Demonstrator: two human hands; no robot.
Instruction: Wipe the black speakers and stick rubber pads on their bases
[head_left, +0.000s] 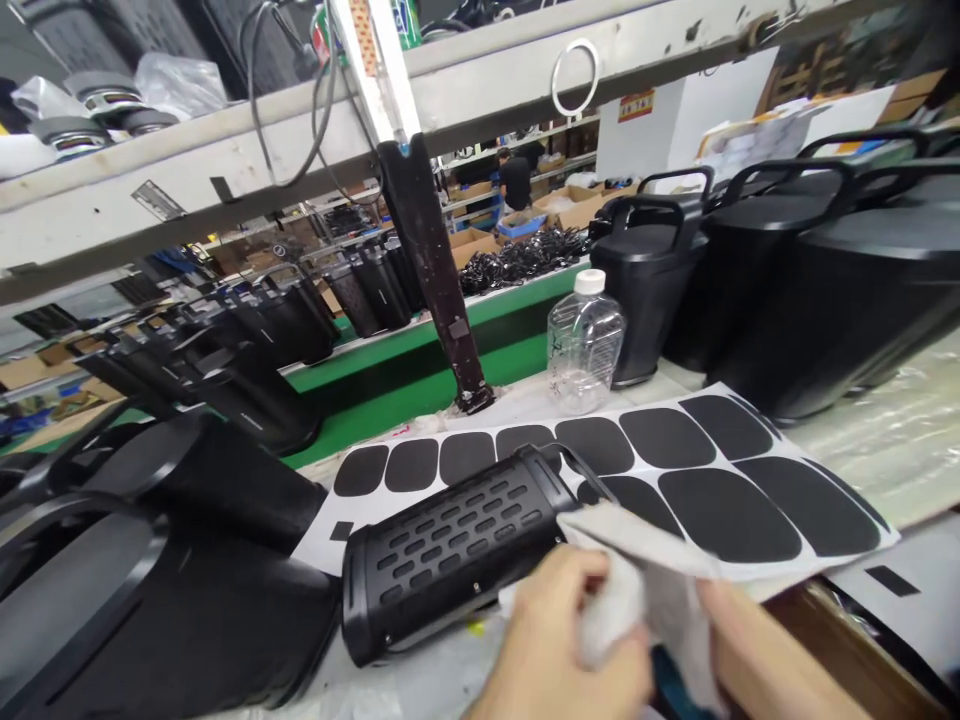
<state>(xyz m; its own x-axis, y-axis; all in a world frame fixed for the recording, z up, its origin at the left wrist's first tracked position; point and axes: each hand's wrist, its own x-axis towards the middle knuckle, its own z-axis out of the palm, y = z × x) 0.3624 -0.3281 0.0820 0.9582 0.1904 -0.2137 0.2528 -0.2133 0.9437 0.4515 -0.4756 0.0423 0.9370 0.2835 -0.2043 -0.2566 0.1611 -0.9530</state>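
A whitish cloth (626,540), blurred by motion, is bunched between my hands in the lower right of the head view. My left hand (562,640) has its fingers curled round the cloth's near part. On the other side, my right hand (757,640) grips the cloth's right edge, its fingertips mostly hidden. Just left of them lies a black speaker housing (457,540) with rows of slots and a handle at its far end. It rests partly on a white sheet of black rounded stickers (727,515). Something dark teal shows beneath my hands, too blurred to name.
Large black speaker housings (187,600) stand at the left, with several more (750,270) at the back right. A clear plastic bottle (585,345) stands behind the sheet. A dark post (435,270) rises to an overhead shelf (495,85). One person (515,180) is far off.
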